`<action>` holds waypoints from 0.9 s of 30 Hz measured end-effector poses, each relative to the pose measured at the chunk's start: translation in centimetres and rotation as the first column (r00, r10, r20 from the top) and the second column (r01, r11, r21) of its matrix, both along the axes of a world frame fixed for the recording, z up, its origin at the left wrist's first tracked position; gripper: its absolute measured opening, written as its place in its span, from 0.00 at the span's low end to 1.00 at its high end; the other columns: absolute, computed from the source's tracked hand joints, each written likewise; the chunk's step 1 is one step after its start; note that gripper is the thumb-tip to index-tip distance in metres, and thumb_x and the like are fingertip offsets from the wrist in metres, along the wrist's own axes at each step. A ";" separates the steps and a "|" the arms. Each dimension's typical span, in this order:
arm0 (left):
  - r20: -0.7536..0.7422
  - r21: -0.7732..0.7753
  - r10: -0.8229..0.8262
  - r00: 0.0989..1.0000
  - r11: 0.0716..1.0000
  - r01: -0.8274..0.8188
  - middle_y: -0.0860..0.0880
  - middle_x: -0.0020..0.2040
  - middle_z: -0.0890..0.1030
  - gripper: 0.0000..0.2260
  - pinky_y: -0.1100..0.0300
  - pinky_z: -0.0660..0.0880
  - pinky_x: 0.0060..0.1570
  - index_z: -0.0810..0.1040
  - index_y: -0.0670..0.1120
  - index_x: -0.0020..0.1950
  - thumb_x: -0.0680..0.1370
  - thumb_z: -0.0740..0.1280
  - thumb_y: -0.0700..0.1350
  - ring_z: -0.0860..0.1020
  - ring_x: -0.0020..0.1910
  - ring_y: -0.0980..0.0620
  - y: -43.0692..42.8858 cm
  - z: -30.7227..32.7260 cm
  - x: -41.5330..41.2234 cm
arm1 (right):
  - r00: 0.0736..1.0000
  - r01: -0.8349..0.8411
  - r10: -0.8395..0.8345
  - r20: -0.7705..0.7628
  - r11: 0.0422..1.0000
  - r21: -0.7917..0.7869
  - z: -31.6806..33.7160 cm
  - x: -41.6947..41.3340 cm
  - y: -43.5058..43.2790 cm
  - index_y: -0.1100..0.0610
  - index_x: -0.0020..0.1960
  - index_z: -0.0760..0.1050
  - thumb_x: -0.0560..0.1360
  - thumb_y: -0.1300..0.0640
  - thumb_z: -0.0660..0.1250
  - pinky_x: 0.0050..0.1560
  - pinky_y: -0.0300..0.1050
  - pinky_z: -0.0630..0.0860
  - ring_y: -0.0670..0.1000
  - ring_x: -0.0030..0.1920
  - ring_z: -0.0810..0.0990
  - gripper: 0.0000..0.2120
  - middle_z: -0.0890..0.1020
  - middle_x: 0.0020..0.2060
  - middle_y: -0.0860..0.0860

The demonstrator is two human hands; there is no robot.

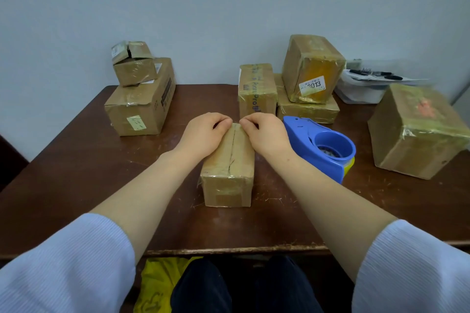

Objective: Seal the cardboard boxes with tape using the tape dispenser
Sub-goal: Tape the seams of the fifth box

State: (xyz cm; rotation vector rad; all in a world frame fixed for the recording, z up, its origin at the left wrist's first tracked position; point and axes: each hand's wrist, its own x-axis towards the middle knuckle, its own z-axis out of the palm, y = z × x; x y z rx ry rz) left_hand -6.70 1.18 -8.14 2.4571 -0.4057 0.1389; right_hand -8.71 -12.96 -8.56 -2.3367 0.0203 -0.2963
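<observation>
1. The small cardboard box (pixel 229 160) lies mid-desk (pixel 76 173), nearer the front edge
2. Left hand (pixel 203 134) and right hand (pixel 265 134) pinch closed on its far flaps
3. Likely light, stiff; hold it by its sides
4. The blue tape dispenser (pixel 320 147) sits unheld just right; its contents are unclear

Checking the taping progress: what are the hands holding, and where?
Both the left hand and right hand press the small box at its far top edge; the tape dispenser lies unheld.

Taped narrow cardboard box (pixel 229 168) lengthwise mid-table, blue tape dispenser (pixel 323 145) just right.
</observation>
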 end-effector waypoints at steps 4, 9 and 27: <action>-0.265 -0.324 -0.001 0.964 0.942 -0.088 0.52 0.63 0.76 0.14 0.61 0.68 0.54 0.75 0.50 0.65 0.82 0.57 0.51 0.73 0.59 0.54 -0.1 -0.6 -0.2 | 0.996 0.047 -0.024 -0.086 0.959 0.280 -0.7 -0.1 0.6 0.56 0.59 0.77 0.82 0.56 0.55 0.54 0.43 0.72 0.49 0.55 0.74 0.14 0.79 0.56 0.49; -0.454 -0.535 -0.072 0.888 0.819 -0.206 0.52 0.59 0.78 0.14 0.63 0.72 0.51 0.77 0.53 0.63 0.81 0.58 0.52 0.76 0.56 0.54 -0.1 -0.7 -0.4 | 0.988 0.065 0.018 -0.151 0.850 0.524 -1.7 -0.2 0.9 0.52 0.63 0.73 0.82 0.50 0.54 0.53 0.40 0.68 0.45 0.55 0.72 0.15 0.74 0.55 0.45; -0.488 -0.675 -0.154 0.859 0.690 -0.260 0.50 0.45 0.82 0.13 0.69 0.75 0.33 0.80 0.44 0.55 0.81 0.60 0.49 0.81 0.36 0.60 -0.2 -1.6 0.1 | 0.964 0.190 0.073 -0.257 0.490 0.851 -3.2 0.8 1.1 0.55 0.45 0.77 0.78 0.52 0.64 0.58 0.55 0.77 0.53 0.50 0.80 0.08 0.81 0.44 0.52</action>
